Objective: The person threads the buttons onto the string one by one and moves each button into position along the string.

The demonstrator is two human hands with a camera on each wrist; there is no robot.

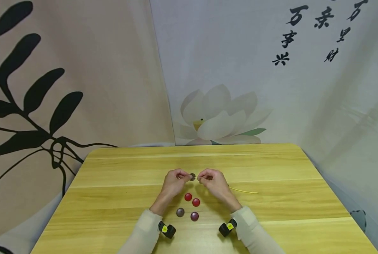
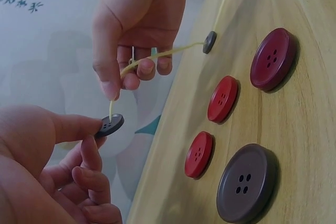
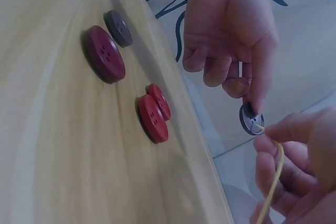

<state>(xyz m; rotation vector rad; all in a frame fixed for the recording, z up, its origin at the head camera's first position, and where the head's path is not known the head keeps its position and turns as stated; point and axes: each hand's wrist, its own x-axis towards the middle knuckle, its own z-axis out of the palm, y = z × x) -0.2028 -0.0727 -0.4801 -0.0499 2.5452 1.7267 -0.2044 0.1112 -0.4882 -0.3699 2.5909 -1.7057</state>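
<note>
My left hand (image 1: pixel 174 181) pinches a dark grey-brown four-hole button (image 2: pixel 114 126) between thumb and fingers above the table. Facing it, my right hand (image 1: pixel 216 182) pinches a yellow cord (image 3: pixel 277 174) close to its end. The cord tip meets one of the button's holes in both wrist views. Further along the cord, a second dark button (image 2: pixel 209 42) hangs threaded on it, as the left wrist view shows. Past the right hand, the tail of the cord (image 1: pixel 244 191) trails out to the right.
Nearer me on the wooden table (image 1: pixel 112 211) lie two red buttons (image 1: pixel 188 197), a grey-brown button (image 1: pixel 180 212) and a maroon button (image 1: pixel 194 216), all flat. A printed cloth (image 1: pixel 122 70) hangs behind the table's far edge.
</note>
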